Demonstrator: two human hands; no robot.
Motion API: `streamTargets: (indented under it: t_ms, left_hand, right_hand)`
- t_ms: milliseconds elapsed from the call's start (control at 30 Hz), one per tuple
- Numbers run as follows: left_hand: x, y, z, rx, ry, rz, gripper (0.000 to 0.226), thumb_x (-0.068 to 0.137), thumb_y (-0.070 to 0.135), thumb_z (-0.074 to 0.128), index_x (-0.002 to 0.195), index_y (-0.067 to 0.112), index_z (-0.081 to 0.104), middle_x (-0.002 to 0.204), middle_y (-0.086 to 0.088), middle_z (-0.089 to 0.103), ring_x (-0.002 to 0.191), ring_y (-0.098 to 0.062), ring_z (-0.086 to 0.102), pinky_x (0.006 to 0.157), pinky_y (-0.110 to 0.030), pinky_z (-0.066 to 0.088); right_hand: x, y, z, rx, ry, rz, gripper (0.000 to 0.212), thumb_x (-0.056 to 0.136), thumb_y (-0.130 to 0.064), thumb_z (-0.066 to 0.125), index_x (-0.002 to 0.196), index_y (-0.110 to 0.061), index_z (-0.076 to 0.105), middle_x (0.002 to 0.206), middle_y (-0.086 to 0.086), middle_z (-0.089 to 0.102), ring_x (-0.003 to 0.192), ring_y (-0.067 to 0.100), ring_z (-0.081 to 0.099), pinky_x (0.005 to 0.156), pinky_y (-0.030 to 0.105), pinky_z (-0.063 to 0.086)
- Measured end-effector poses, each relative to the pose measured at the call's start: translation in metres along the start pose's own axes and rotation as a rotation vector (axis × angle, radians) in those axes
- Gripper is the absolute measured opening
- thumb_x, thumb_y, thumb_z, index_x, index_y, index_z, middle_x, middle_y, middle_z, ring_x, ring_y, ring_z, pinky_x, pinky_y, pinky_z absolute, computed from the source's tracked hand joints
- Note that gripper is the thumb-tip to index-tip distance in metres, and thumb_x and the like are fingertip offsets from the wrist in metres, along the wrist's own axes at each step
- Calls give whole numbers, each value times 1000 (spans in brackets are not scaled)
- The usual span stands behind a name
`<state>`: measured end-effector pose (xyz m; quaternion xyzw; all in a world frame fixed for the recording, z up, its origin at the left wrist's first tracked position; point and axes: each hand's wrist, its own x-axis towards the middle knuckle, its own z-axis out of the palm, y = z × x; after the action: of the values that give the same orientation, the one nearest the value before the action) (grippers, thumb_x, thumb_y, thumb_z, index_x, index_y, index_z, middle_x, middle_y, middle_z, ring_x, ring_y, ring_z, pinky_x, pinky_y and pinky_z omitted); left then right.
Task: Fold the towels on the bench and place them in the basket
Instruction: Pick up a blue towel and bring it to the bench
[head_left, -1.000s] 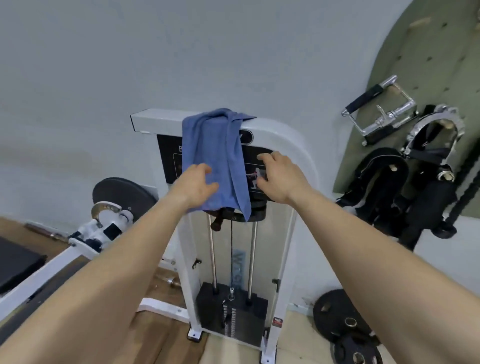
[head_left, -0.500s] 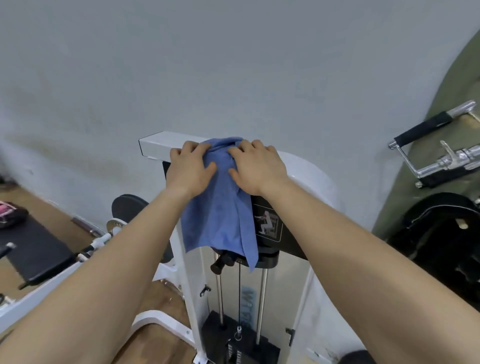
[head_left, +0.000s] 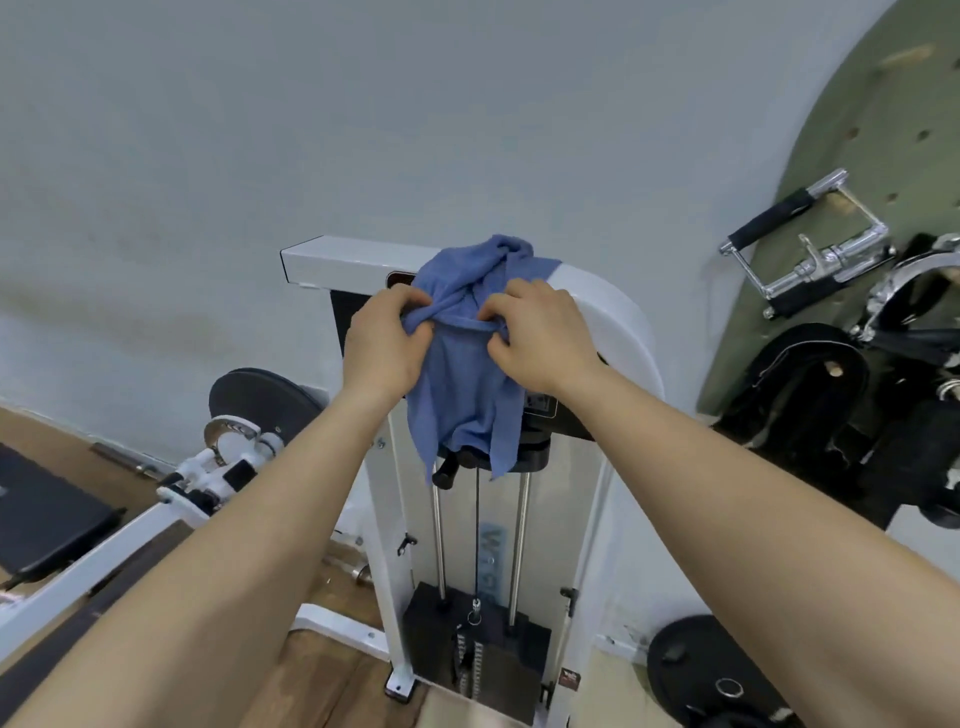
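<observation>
A: Entry one, blue towel: location?

B: Draped over the top beam of the white cable machine, centre of the scene. Its lower hem hangs in front of the black knob above the guide rods. The basket is not in view.

A: Entry two, left hand: state?

B: Fingers and thumb curled, pinching a bunched fold at the towel's upper left.

A: Entry three, right hand: state?

B: Likewise curled, nipping the fold just to the right. The two hands sit close together, with cloth between them.

A: Handling note for taking it off the machine?

B: Judged best: the person lifts upward first so the far half clears the beam, then draws it near, hem away from the knob. The cloth is limp and bunched, so the pinches should slide apart to find corners before any fold on the black bench pad, at the left edge.
</observation>
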<state>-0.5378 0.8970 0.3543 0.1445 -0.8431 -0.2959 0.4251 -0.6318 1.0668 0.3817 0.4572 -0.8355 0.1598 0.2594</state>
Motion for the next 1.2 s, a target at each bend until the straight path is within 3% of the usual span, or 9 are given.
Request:
streamTargets:
  t_ms: [167, 367, 467, 533, 633, 733, 867, 1033, 1200]
  left_hand:
    - [-48, -5, -28, -101, -98, -29, 16, 89, 12, 66, 99, 23, 70, 95, 7, 70, 90, -12, 65, 81, -25, 52]
    - [-110, 11, -61, -69, -129, -41, 19, 89, 8, 60, 92, 26, 68, 91, 12, 68, 83, -8, 63, 75, -20, 50]
    - [-146, 24, -82, -41, -132, -82, 26, 87, 3, 58, 89, 28, 67, 87, 18, 66, 80, 2, 60, 68, -7, 44]
    - [-170, 29, -95, -20, -130, -133, 31, 85, 2, 57, 87, 32, 68, 86, 20, 67, 79, 3, 61, 68, -7, 44]
    - [-210, 36, -115, -4, -129, -211, 34, 84, 4, 57, 88, 35, 69, 90, 15, 70, 85, -7, 66, 75, -26, 55]
    - [-260, 48, -140, 1, -113, -304, 30, 83, 0, 56, 93, 26, 68, 90, 10, 70, 84, -7, 65, 70, -18, 52]
    - [-329, 59, -192, 100, -113, -371, 24, 80, 7, 64, 92, 28, 64, 85, 14, 66, 76, 2, 60, 67, -14, 45]
    - [-416, 67, -278, 220, -159, -483, 23, 80, 12, 74, 93, 28, 64, 81, 17, 64, 72, 6, 58, 63, -9, 41]
    - [-513, 70, -363, 214, -144, -649, 27, 80, 9, 75, 95, 28, 63, 81, 8, 66, 67, -1, 57, 66, -17, 46]
  right_hand:
    - [-59, -29, -13, 62, -84, 33, 21, 88, -22, 58, 106, -23, 69, 96, -1, 65, 86, 25, 58, 76, 40, 47]
    - [-111, -69, -31, 133, -320, 35, 8, 87, -34, 62, 91, -27, 64, 82, -6, 66, 77, 20, 62, 60, 35, 51]
    - [-134, -84, -34, 223, -339, 72, 21, 91, -46, 55, 86, -28, 64, 82, -9, 66, 77, 17, 62, 66, 37, 54]
    - [-148, -91, -31, 276, -302, 91, 20, 92, -41, 52, 98, -27, 66, 90, -9, 67, 82, 17, 62, 74, 40, 55]
    - [-175, -107, -24, 417, -376, 69, 43, 90, -35, 59, 132, -26, 57, 117, -5, 60, 95, 12, 57, 89, 37, 52]
    - [-208, -141, -15, 638, -569, 4, 69, 82, -42, 67, 146, -27, 46, 137, -2, 52, 121, 10, 52, 103, 37, 46]
    - [-248, -205, -8, 785, -744, -94, 51, 78, -40, 65, 129, -32, 59, 120, -7, 65, 102, 11, 62, 86, 36, 53]
    - [-291, -296, -17, 789, -885, -237, 22, 84, -18, 67, 100, -4, 62, 81, 4, 61, 72, 19, 57, 62, 36, 43]
    - [-341, -393, -31, 811, -1016, -368, 20, 76, -18, 69, 75, -9, 51, 69, 1, 49, 65, 14, 46, 63, 33, 36]
